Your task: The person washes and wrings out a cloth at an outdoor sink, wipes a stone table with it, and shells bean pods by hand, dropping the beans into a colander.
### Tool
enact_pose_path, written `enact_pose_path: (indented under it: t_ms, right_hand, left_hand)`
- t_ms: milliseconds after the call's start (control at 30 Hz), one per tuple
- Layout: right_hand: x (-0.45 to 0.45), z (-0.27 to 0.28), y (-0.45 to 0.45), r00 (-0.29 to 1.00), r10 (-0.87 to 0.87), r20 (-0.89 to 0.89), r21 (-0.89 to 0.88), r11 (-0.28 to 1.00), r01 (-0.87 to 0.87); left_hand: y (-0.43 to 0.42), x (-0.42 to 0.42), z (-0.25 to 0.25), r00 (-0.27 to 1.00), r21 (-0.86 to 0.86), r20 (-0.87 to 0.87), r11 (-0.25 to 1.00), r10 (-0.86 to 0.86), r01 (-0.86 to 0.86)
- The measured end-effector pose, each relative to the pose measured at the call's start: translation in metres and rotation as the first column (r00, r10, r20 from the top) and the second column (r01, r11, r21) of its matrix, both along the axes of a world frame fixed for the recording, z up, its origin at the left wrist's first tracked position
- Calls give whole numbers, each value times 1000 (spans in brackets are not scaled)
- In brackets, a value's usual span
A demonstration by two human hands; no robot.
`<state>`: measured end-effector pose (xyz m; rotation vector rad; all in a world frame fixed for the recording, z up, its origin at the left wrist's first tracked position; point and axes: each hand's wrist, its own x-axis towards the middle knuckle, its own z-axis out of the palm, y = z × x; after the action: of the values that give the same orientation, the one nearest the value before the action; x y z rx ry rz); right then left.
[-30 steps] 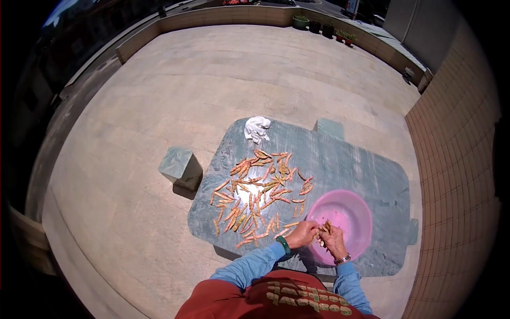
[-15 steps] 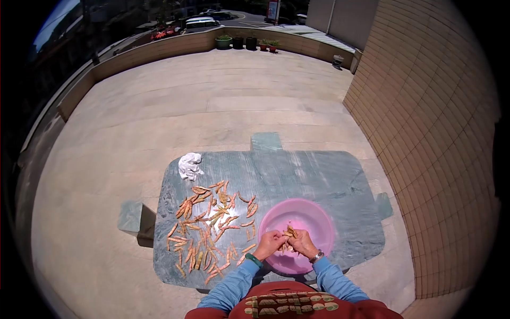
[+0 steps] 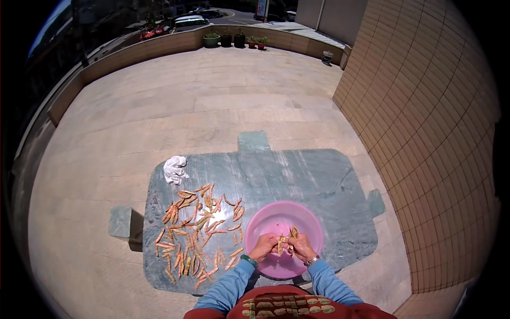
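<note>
Red cloth, the wearer's top (image 3: 276,291), comes nearest, printed with rows of pale lettering too distorted for me to read. Two blue sleeves (image 3: 227,290) reach forward from it. One green bangle (image 3: 248,260) circles the left wrist, and one metal band (image 3: 312,261) the right.

Over the near half of one pink basin (image 3: 265,220), both hands work close together. The left hand (image 3: 264,247) has thumb and fingers drawn together, pinching a pale pod (image 3: 280,245) between the hands. The right hand (image 3: 301,248) is closed around a small bunch of bean pods (image 3: 293,232), their tips poking up; fingers hide how many.

Left of the basin, dozens of loose pods (image 3: 187,264) lie across the green stone table (image 3: 319,175), overlapping too much for an exact count. Beyond them, far left of the basin, sits one crumpled white cloth (image 3: 175,170).

Three stone stools show: one (image 3: 121,222) well left of the basin, one (image 3: 376,202) to its right, one (image 3: 254,141) beyond it.

Tiled wall (image 3: 404,133) rises to the basin's right. Far past the basin, five plant pots (image 3: 211,41) line a low wall (image 3: 180,45): one green, two dark, two small reddish. Behind stands one sign (image 3: 261,9), too small to read.
</note>
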<state>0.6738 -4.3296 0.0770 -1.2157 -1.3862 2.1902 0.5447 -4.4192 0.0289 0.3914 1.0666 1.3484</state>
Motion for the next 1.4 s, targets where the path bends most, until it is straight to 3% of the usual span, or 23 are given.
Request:
enact_pose_path:
  t_ms: [67, 133, 200, 267, 333, 467, 600, 700, 800, 867, 933, 1033, 1133, 1400]
  right_hand:
    - [4, -10, 1, 995, -84, -49, -102, 992, 79]
    - [9, -24, 4, 986, -124, -114, -196, 976, 100]
    - [6, -16, 5, 988, -119, -94, -171, 980, 102]
    - [2, -9, 6, 987, -138, -86, -125, 984, 127]
    - [-7, -9, 8, 972, -223, -72, -93, 972, 216]
    - [-6, -19, 17, 990, -113, -84, -46, 993, 110]
    - [-10, -2, 17, 1000, -10, 16, -21, 1000, 10]
    - [-8, -24, 20, 999, -9, 36, -3, 1000, 9]
    - [-5, -44, 24, 998, 53, 45, -8, 999, -53]
    - [-6, -60, 23, 998, 60, 37, 203, 977, -66]
    - [0, -69, 30, 989, 108, 103, 188, 974, -126]
    - [8, -87, 35, 991, 81, 105, -123, 990, -68]
    - [11, -93, 33, 999, 3, 34, -238, 971, 5]
    - [22, -112, 26, 992, -41, 118, -202, 977, 64]
  left_hand:
    - [1, 3, -7, 979, -50, 195, 998, 51, -42]
    - [4, 6, -12, 977, -46, 207, 998, 59, -51]
    - [4, 7, -13, 971, -60, 228, 997, 68, -56]
    - [7, 8, -15, 984, -33, 145, 995, 100, -97]
    - [10, 12, -1, 964, 25, 175, 978, 199, -206]
    - [16, 11, 7, 961, 5, 146, 972, 233, -237]
    - [17, 14, -8, 965, -51, 98, 970, 243, -239]
    - [18, 22, -9, 956, -107, 14, 951, 294, -291]
    - [16, 28, -24, 968, -131, -115, 962, 224, -238]
    - [15, 29, -43, 966, -151, -147, 961, 211, -233]
    - [12, 28, -55, 974, -122, -203, 984, 104, -131]
    - [12, 27, -62, 991, -161, -93, 981, 96, -110]
    - [13, 26, -65, 999, -202, -24, 978, 49, -52]
    - [19, 45, -81, 939, -279, 285, 954, 190, -108]
